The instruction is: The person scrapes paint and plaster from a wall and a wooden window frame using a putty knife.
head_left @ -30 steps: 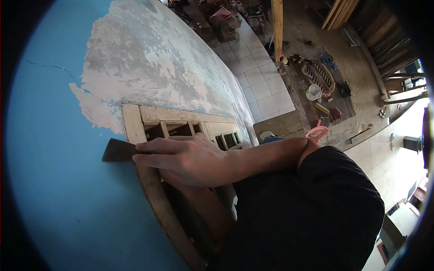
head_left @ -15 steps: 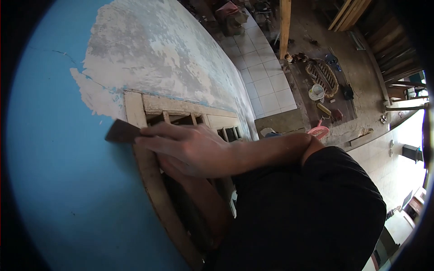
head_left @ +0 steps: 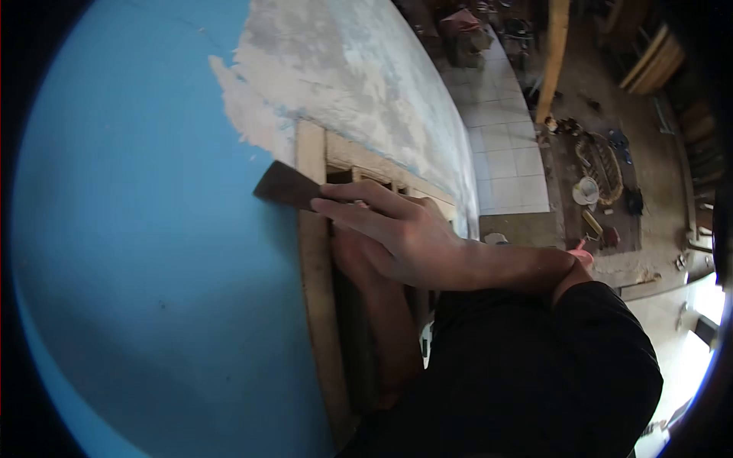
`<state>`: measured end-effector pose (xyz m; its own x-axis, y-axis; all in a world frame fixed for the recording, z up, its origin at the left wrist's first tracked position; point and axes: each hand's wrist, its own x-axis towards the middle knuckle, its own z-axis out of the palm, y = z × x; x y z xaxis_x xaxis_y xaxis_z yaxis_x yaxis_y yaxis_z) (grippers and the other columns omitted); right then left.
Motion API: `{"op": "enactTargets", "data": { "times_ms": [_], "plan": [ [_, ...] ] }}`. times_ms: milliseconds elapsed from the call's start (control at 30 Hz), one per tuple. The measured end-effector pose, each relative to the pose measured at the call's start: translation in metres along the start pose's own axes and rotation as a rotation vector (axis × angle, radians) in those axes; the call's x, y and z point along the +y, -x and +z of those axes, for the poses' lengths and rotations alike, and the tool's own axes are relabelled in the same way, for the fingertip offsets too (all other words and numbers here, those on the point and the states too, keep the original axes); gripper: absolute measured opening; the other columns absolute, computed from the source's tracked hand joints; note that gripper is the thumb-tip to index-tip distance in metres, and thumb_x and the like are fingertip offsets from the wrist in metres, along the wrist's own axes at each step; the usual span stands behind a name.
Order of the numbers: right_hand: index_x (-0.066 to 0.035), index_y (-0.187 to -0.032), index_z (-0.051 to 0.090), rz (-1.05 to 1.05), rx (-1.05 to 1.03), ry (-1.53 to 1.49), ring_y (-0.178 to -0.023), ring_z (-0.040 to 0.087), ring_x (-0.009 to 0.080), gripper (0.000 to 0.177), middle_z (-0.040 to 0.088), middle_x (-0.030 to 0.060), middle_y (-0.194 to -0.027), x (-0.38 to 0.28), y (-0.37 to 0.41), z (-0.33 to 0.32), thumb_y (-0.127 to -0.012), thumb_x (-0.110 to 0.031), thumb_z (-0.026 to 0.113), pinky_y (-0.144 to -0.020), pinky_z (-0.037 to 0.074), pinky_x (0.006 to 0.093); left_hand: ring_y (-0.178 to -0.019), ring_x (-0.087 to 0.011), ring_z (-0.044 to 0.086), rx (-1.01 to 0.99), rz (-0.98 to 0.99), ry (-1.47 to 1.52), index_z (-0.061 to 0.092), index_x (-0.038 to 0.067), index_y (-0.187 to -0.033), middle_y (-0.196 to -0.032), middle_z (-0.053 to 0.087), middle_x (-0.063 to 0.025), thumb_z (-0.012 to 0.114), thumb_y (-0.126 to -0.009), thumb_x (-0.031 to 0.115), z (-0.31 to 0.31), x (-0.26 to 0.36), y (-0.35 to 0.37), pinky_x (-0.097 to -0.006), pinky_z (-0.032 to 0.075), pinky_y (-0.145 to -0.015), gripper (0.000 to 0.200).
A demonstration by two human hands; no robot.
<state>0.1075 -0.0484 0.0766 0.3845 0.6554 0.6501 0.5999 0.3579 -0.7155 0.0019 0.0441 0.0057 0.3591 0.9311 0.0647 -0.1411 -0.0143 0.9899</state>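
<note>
My right hand (head_left: pixel 416 233) holds a dark flat scraper blade (head_left: pixel 286 185), its fingers stretched along the blade. The blade lies against the blue wall (head_left: pixel 183 206) and overlaps the left edge of the worn wooden window frame (head_left: pixel 311 229). Below and partly behind it, my left hand (head_left: pixel 357 256) is at the frame's opening; its fingers are mostly hidden, so I cannot make out what they grip. A rough patch of white and grey filler (head_left: pixel 305 69) covers the wall above the frame.
Pale floor tiles (head_left: pixel 504 160) lie beyond the wall. Farther right, a wooden post (head_left: pixel 553 61) stands near a white bucket (head_left: pixel 586 191), a coiled woven item (head_left: pixel 611 172) and a yellow roller (head_left: pixel 592 224) on the ground. A pink object (head_left: pixel 582 256) shows behind my right arm.
The view has shifted, so the wall, frame and both hands appear farther right and slightly higher. The scraper stays in my right hand, near the same part of the frame.
</note>
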Motion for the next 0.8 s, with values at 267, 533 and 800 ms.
{"op": "enactTargets", "data": {
  "times_ms": [267,533,800],
  "plan": [
    [-0.009,-0.132,0.064,-0.023,0.082,0.078,-0.096,0.074,0.0266,0.046,0.063,0.0096,-0.133,0.0,-0.005,0.004,-0.087,0.003,0.063,-0.072,0.065,0.0313,-0.106,-0.0117,0.057,-0.053,0.111,-0.266,0.046,0.007,-0.141,-0.114,0.054,-0.0056,0.032,-0.113,0.026,0.001,-0.011,-0.001,-0.028,0.048,-0.088,0.037],
    [-0.007,-0.129,0.063,-0.059,0.097,0.057,-0.091,0.073,0.028,0.041,0.065,0.01,-0.125,0.005,0.003,0.004,-0.088,-0.006,0.064,-0.064,0.063,0.0353,-0.103,-0.011,0.057,0.062,0.257,-0.664,0.046,0.006,-0.141,-0.111,0.054,-0.0048,0.033,-0.113,0.025,0.019,-0.007,0.014,-0.0272,0.048,-0.086,0.036],
    [-0.008,-0.127,0.066,-0.029,0.024,0.033,-0.095,0.073,0.0262,0.04,0.064,0.0096,-0.123,-0.008,0.016,-0.004,-0.088,-0.006,0.065,-0.067,0.064,0.0346,-0.107,-0.0152,0.059,0.134,-0.262,0.407,0.047,0.005,-0.143,-0.121,0.057,-0.0058,0.042,-0.111,0.028,-0.023,-0.044,-0.005,-0.0268,0.048,-0.091,0.04]
  ]
}}
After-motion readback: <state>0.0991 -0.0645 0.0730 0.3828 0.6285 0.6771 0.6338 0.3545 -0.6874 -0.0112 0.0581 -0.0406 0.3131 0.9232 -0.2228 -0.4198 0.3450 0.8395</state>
